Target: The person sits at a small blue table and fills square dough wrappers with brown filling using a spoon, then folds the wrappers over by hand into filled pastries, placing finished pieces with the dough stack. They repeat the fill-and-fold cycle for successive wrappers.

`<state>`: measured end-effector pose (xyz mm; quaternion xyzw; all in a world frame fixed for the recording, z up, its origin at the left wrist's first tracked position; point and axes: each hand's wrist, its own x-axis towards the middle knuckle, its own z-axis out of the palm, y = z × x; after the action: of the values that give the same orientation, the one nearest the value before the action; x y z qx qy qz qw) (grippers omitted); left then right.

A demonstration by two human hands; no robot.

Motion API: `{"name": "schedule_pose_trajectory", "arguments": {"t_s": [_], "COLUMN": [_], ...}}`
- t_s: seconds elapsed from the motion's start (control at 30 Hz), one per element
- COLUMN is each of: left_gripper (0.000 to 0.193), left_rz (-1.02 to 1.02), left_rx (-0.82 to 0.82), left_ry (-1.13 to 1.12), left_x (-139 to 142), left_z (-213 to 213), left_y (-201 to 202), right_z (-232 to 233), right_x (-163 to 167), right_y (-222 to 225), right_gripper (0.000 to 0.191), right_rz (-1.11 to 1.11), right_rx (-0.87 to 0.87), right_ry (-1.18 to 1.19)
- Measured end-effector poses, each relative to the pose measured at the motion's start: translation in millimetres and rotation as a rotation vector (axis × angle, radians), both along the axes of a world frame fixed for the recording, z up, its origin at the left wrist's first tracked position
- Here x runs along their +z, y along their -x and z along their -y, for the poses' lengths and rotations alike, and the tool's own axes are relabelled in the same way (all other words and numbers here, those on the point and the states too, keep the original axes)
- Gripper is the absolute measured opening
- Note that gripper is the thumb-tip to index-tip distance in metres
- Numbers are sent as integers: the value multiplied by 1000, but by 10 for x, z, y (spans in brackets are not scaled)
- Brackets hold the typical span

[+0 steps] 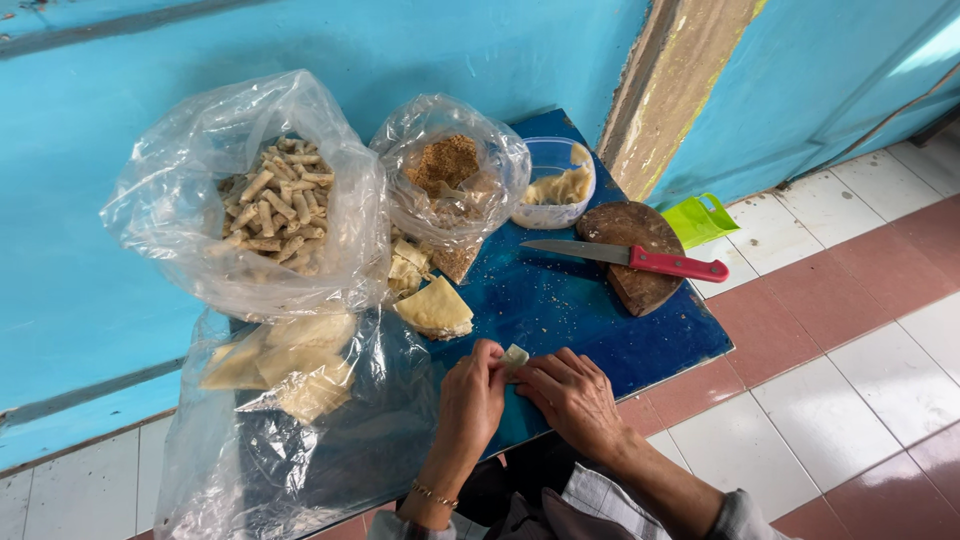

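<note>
My left hand (470, 400) and my right hand (572, 398) meet at the near edge of a blue table (560, 300). Together they pinch a small pale piece of wrapper or dough (515, 356) between the fingertips. A gold bracelet sits on my left wrist. Just beyond my hands lies a folded stack of thin pale wrappers (434, 308).
A large clear bag of breaded rolls (275, 205) and a smaller bag of brown crumbs (445, 170) stand at the back. A plastic tub of pale filling (556, 185), a round wooden board (635, 250) with a red-handled knife (630, 258), a green dustpan (700, 218), tiled floor right.
</note>
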<state>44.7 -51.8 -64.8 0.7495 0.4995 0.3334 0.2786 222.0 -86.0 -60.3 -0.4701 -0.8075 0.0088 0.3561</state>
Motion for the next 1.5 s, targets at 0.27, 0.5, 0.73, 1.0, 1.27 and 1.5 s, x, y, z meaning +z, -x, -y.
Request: {"name": "schedule_pose_trajectory", "arguments": {"t_s": [0.27,0.5,0.73,1.0,1.27,1.5], "left_gripper": [10,3,11,12,10,20], "left_rz": [-119,-197,-111,-146,-304,-251], "left_rx": [-105,-106,-36,-123,-82,-138], "left_ry": [-72,11,62,-115,-114,2], "left_x": [-24,15,52,-39,53,11], "left_z": [-1,-155,-201,-51,-137,-125], "left_y": [39,15,-9,68,-11,21], "right_z": [-321,-238,-115,-225,-170,-236], "right_x": [-7,58,39,43,29,-27], "right_y": [-70,-38,1,9,-29,-14], "right_gripper": [11,10,11,10,14,16], "right_rz": [-190,-190,31,-80,-11,6], "right_rx": [12,14,-40,-57,-40,-110], "right_ry": [383,226,64,153,133,128]}}
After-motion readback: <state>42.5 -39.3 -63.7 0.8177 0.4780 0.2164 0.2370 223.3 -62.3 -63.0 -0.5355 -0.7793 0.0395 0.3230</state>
